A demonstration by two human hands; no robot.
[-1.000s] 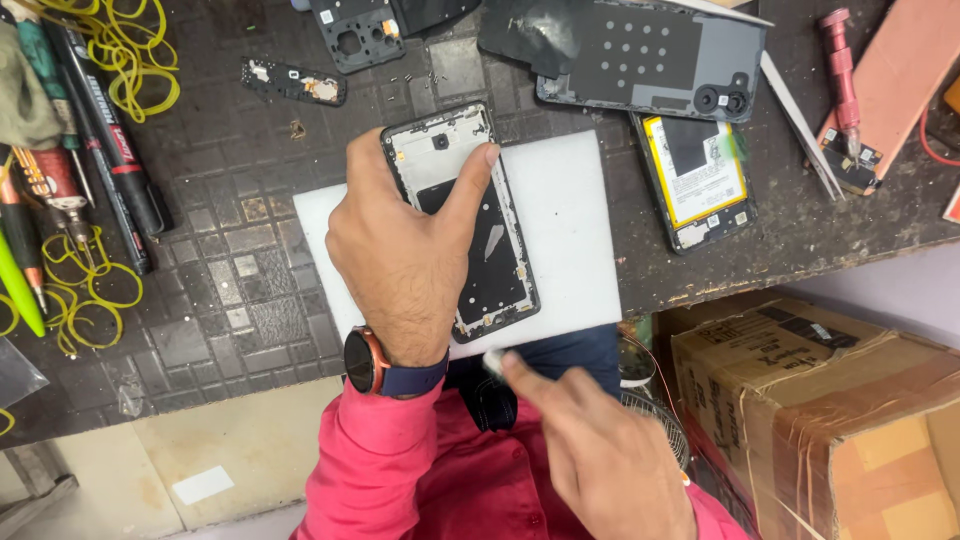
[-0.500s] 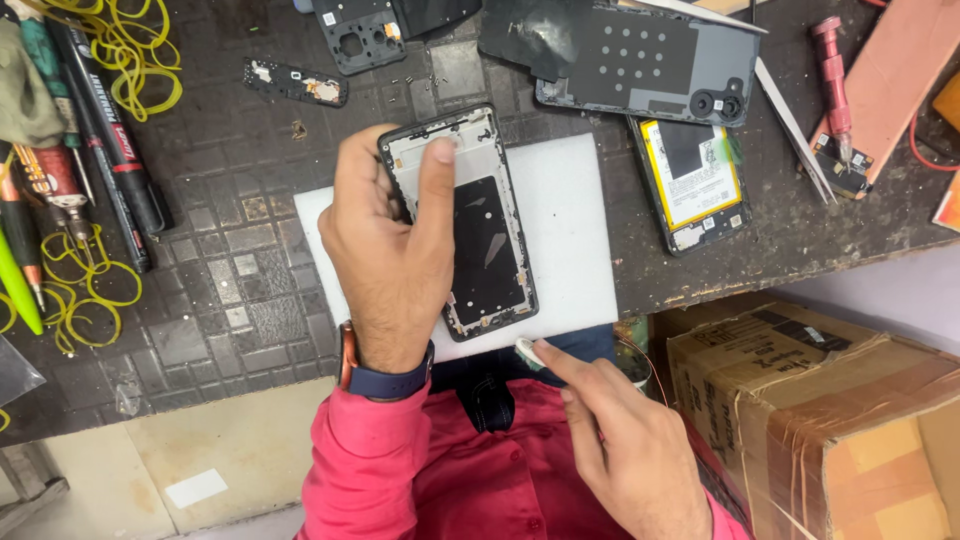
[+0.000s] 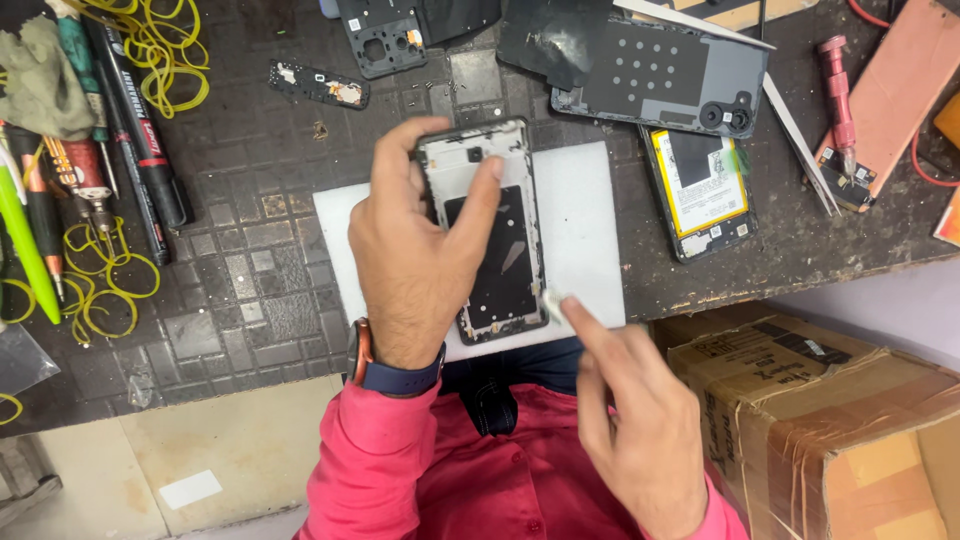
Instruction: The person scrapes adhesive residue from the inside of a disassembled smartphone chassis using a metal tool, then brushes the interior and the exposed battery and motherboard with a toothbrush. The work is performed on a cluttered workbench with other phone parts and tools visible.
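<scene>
The left hand (image 3: 425,265) grips an opened phone frame (image 3: 495,235) by its upper end, thumb on one long edge and forefinger laid across the pale top. The frame's long axis runs away from the person, camera end farthest, tilting slightly left. Its inside is flat, dark and matte within a thin metal rim. The right hand (image 3: 630,420) pinches a small white scrap (image 3: 553,302) against the frame's lower right edge. Underneath lies a smooth white mat (image 3: 585,235) on the dark gridded table (image 3: 240,290); a yellow-labelled battery board (image 3: 700,190) lies just right.
</scene>
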